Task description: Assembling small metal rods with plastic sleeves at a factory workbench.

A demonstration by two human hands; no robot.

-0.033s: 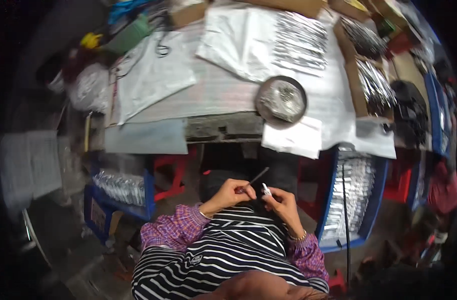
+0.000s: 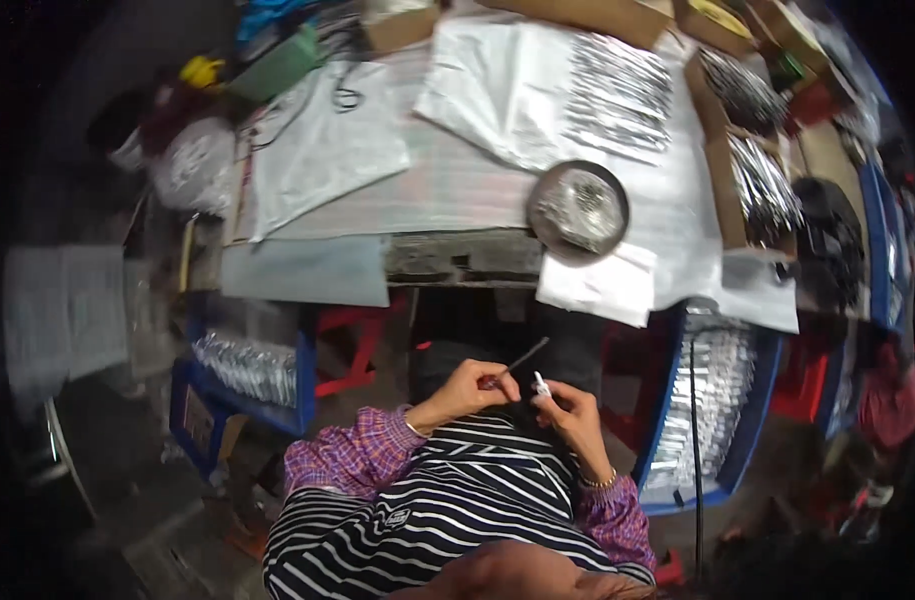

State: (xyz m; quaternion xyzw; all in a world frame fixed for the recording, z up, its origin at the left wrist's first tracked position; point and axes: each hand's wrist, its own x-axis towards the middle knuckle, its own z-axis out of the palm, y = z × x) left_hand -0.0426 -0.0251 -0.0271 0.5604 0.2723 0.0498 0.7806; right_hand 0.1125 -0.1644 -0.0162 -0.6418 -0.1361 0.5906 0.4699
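Over my lap, my left hand (image 2: 474,388) is closed around a thin, dark metal strip (image 2: 527,354), which sticks out up and to the right. Its lower end is hidden in my fingers. A small white piece (image 2: 541,384) with a narrow tip is pinched in my right hand (image 2: 571,411); its exact kind is too small to tell. The two hands are close together but apart, in front of the striped apron (image 2: 457,480). Beyond them, at the table's near edge, stands a round bowl (image 2: 537,205) holding a clear plastic bag of small shiny parts.
Rows of shiny metal pieces (image 2: 617,100) lie on the white-covered table (image 2: 467,195). Cardboard boxes (image 2: 719,195) of metal parts stand at its right. Blue crates (image 2: 752,425) with silvery pieces flank me, beside red stools (image 2: 362,345). A thin black rod (image 2: 695,450) rises by the right crate.
The table and crates have shifted slightly rightward in view. Both hands keep their hold, with almost no change in pose.
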